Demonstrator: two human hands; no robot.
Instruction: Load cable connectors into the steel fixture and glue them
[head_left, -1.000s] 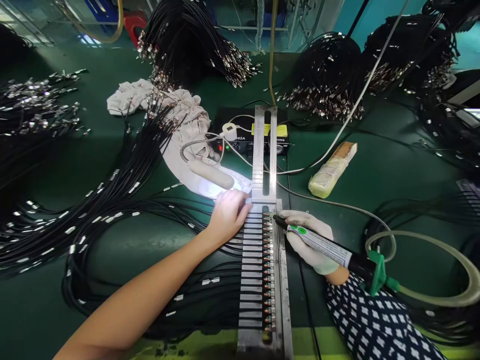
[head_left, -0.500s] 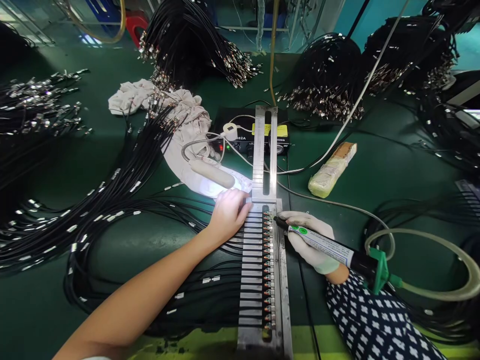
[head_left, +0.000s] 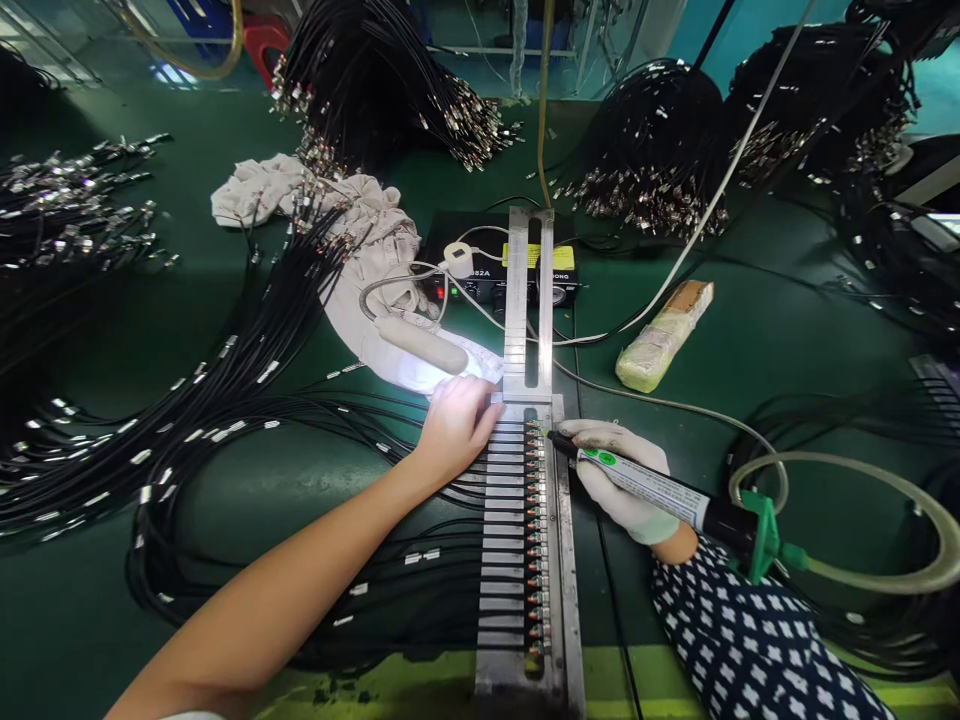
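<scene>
A long slotted metal jig (head_left: 555, 560) stretches away from me, with a row of black cables (head_left: 450, 470) lying in its slots. Their small metal connector ends (head_left: 536, 520) line up along its right side. My bare left hand (head_left: 456, 428) is closed on the jig's upper left edge, thumb and fingers against the metal. In a white glove, my right hand (head_left: 626, 485) grips a dispensing syringe (head_left: 649, 485) with a white label and a green cap. The syringe's dark tip is beside the upper connectors; whether it touches them I cannot tell.
A lamp (head_left: 424, 345) shines beside my left hand, over a crumpled white cloth (head_left: 375, 300). Behind the jig stands a black control box (head_left: 472, 285). A wrapped block (head_left: 664, 335) lies to the right. Cable bundles (head_left: 637, 150) surround the green table (head_left: 255, 500); an air hose (head_left: 900, 480) trails right.
The view has shifted very slightly. The syringe tip stays near the upper connectors, and both hands hold nearly the same positions.
</scene>
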